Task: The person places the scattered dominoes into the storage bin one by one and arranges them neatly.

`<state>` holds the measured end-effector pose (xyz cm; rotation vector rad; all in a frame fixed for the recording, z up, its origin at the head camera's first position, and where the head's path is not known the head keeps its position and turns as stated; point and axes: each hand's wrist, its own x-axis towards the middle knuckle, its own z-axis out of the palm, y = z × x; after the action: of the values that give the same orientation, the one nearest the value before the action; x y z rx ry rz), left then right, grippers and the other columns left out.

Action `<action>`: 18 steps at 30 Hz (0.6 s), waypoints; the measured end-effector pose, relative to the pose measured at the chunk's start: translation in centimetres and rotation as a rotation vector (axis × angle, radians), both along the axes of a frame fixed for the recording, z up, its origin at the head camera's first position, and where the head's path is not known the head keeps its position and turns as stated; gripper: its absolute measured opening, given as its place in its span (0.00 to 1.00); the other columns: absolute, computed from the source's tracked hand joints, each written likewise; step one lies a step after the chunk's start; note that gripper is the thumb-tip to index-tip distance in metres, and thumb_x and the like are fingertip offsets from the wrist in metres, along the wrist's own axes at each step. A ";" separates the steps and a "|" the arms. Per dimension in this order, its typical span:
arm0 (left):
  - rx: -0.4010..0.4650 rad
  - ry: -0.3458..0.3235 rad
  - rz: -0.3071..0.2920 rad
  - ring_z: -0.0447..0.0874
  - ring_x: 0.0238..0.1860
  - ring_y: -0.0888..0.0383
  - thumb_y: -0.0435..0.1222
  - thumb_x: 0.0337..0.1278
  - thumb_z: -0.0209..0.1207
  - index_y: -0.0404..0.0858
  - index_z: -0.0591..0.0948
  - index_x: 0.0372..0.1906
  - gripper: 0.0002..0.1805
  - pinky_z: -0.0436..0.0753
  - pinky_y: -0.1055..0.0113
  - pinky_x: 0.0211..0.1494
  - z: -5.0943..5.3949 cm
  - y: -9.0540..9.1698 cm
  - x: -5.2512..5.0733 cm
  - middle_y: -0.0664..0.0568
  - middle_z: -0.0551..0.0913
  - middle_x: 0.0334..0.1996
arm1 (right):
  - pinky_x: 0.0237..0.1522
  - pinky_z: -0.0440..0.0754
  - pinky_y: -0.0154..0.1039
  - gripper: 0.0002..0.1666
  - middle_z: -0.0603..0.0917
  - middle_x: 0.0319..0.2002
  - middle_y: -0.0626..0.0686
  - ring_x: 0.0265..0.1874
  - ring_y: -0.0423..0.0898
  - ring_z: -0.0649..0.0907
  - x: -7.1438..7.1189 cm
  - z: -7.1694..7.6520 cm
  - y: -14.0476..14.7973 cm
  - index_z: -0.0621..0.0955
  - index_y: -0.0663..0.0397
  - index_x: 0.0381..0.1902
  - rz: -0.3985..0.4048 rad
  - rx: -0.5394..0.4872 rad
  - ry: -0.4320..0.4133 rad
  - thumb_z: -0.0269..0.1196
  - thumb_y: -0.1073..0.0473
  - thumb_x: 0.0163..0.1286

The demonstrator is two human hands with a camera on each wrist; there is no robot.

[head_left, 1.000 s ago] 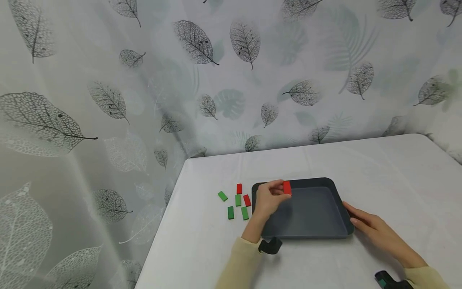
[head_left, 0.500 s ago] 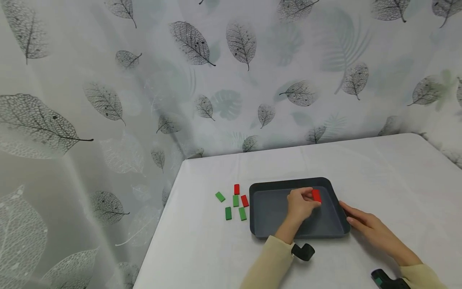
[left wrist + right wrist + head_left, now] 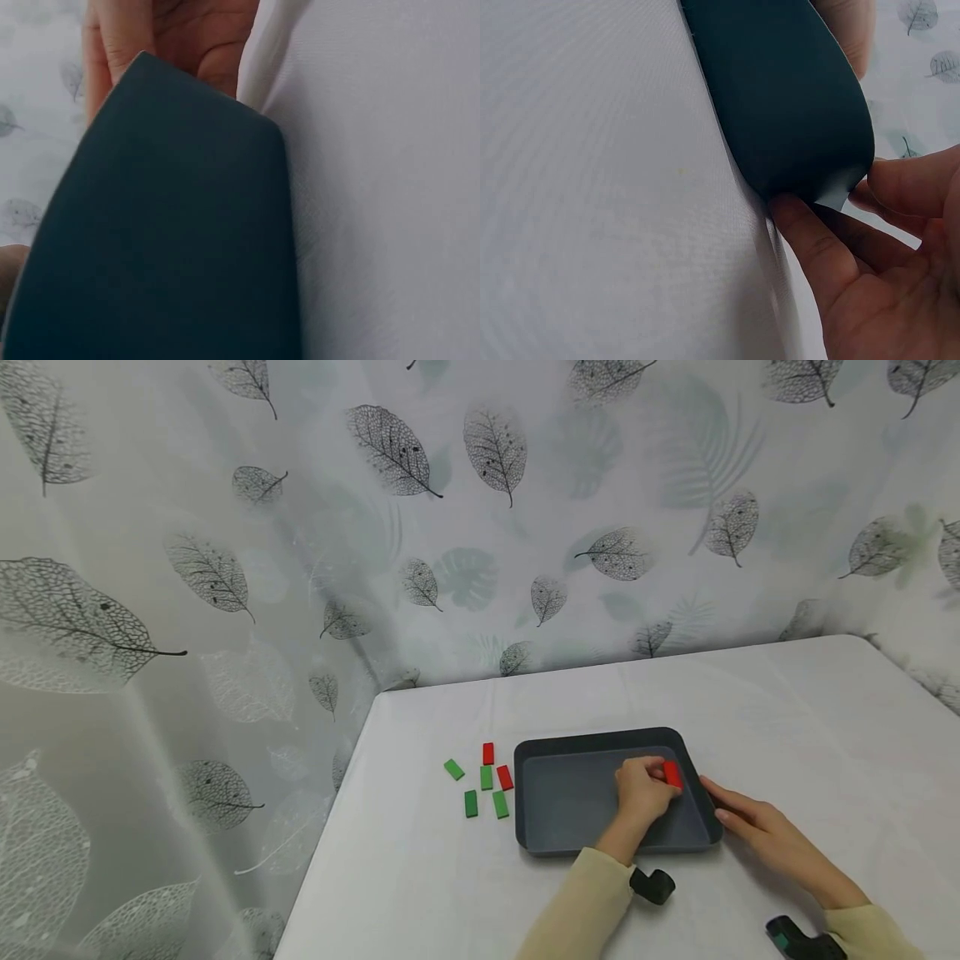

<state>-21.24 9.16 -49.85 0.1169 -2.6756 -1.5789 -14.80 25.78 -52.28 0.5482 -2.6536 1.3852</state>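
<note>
Over the right part of a dark grey baking tray, my left hand pinches a small red block between thumb and fingers. The block is upright, low inside the tray; whether it touches the floor I cannot tell. My right hand holds the tray's right side. In the right wrist view, its fingers lie at the lower edge and the thumb is near the rim. The tray wall hides part of my left hand and the block in the left wrist view.
Left of the tray on the white tablecloth lie two red blocks and several green blocks, loosely grouped. A leaf-patterned curtain hangs behind and to the left of the table.
My left hand has carried the red block rightward across the tray, from its left part to near the right wall, and lowered it. The right hand stays at the tray's right side.
</note>
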 end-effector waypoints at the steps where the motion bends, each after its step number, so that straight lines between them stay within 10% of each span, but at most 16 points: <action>1: -0.018 0.003 0.000 0.76 0.33 0.69 0.25 0.28 0.78 0.40 0.89 0.41 0.24 0.74 0.77 0.44 -0.1 0.1 0.0 0.59 0.83 0.23 | 0.50 0.56 0.08 0.28 0.59 0.59 0.14 0.56 0.07 0.56 0.0 0.0 0.0 0.67 0.66 0.69 0.001 -0.004 0.006 0.54 0.62 0.75; 18: -0.164 -0.011 -0.042 0.69 0.22 0.72 0.30 0.30 0.78 0.43 0.90 0.39 0.21 0.71 0.79 0.30 -0.3 0.7 0.3 0.62 0.78 0.16 | 0.50 0.56 0.08 0.27 0.60 0.60 0.15 0.57 0.08 0.58 0.0 -0.1 -0.2 0.68 0.66 0.69 0.011 -0.019 0.045 0.55 0.65 0.74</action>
<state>-20.96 9.85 -50.13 0.0660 -2.8202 -1.3650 -14.77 25.62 -52.33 0.5849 -2.6034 1.3833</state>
